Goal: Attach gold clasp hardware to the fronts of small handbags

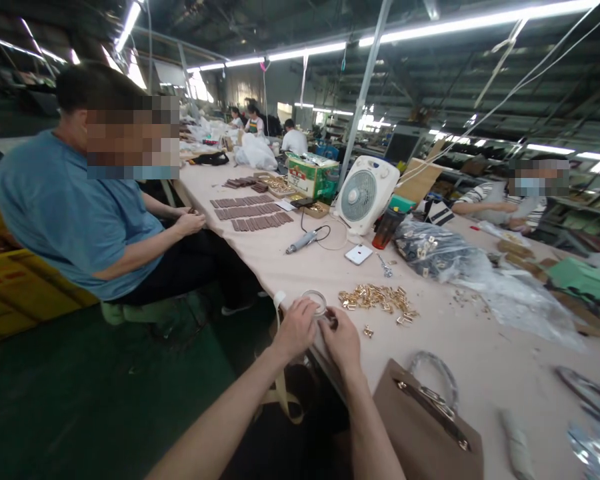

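Observation:
My left hand (pixel 295 327) and my right hand (pixel 341 340) are close together over the table's near edge. A clear round plastic lid or ring (pixel 314 301) sits at the left hand's fingertips, partly hidden by them. A small dark piece (pixel 333 320) shows at the right hand's fingers. A beige strap (pixel 280 373) hangs down below my left wrist. Past my hands lies a heap of gold metal fittings (pixel 377 299). A taupe handbag (pixel 425 427) with gold hardware lies at the lower right, near my right forearm.
A long cream-covered table (pixel 260 267) runs away from me. On it are rows of brown leather strips (pixel 245 213), a white fan (pixel 365 193), an electric rotary tool (pixel 303 241) and a plastic bag of fittings (pixel 430 250). Co-workers sit along both sides.

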The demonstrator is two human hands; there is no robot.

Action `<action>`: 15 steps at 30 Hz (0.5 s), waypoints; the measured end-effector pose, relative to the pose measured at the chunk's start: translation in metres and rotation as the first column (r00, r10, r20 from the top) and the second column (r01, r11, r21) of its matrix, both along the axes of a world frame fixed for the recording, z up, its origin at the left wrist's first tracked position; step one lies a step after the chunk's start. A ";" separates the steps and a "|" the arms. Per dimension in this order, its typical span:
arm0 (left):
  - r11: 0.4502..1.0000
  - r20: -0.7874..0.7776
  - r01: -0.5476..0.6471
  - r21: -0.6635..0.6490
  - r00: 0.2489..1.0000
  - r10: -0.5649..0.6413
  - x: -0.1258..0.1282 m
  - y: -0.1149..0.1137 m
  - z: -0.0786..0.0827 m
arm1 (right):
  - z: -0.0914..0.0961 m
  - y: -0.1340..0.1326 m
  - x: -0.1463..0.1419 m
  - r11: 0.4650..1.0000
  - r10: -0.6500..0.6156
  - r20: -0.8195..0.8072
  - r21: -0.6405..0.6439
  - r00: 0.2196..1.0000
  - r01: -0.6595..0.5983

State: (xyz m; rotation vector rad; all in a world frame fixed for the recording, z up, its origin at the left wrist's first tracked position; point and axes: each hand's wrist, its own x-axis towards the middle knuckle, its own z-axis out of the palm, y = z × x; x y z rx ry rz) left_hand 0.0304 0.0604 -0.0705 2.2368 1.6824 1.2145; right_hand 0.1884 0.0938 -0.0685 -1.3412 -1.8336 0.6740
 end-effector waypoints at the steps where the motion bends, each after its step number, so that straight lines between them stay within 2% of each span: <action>1: 1.000 -0.028 0.018 -0.003 0.999 -0.018 -0.002 0.003 0.000 | -0.001 0.001 -0.002 1.000 -0.017 0.023 0.004 1.000 0.017; 7: 0.995 -0.072 0.057 -0.078 0.995 -0.063 -0.004 0.013 0.003 | -0.002 0.005 0.000 1.000 -0.018 0.078 0.001 0.997 0.018; 15: 0.982 -0.137 0.167 -0.091 0.974 -0.179 -0.017 0.025 0.008 | -0.006 0.000 0.004 0.999 0.024 0.037 0.047 0.999 -0.026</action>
